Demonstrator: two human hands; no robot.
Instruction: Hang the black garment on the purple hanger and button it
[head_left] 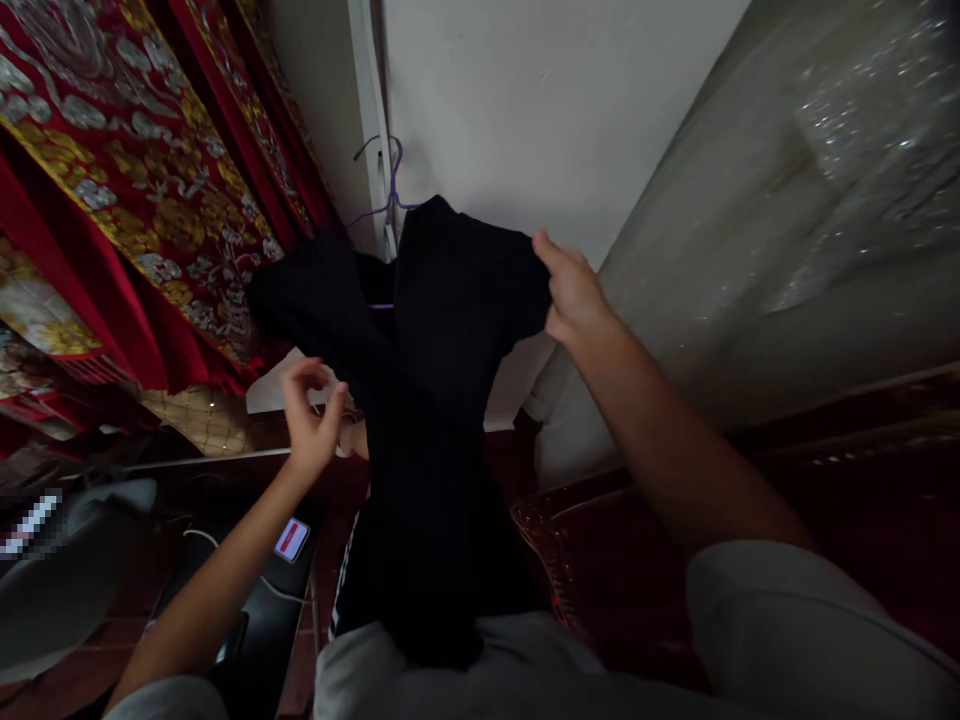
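A black short-sleeved garment (442,370) with a V-shaped neck hangs from a purple hanger (393,180), its lower end reaching down toward my lap. The hanger's hook is up against a pale vertical strip on the wall. My right hand (576,292) pinches the edge of the sleeve on the right and holds it out sideways. Beside the garment's left edge is my left hand (309,412), fingers curled but apart from the thumb, with nothing seen between them. Part of the garment's lower end merges with the dark clothing below.
Red cloth (150,200) with gold and silver embroidery hangs at the left. A large bundle (712,260) in clear plastic leans at the right. Low on the left, a lit phone (292,540) lies on a dark surface near a white cable (285,592). Dark red furniture (637,560) stands at lower right.
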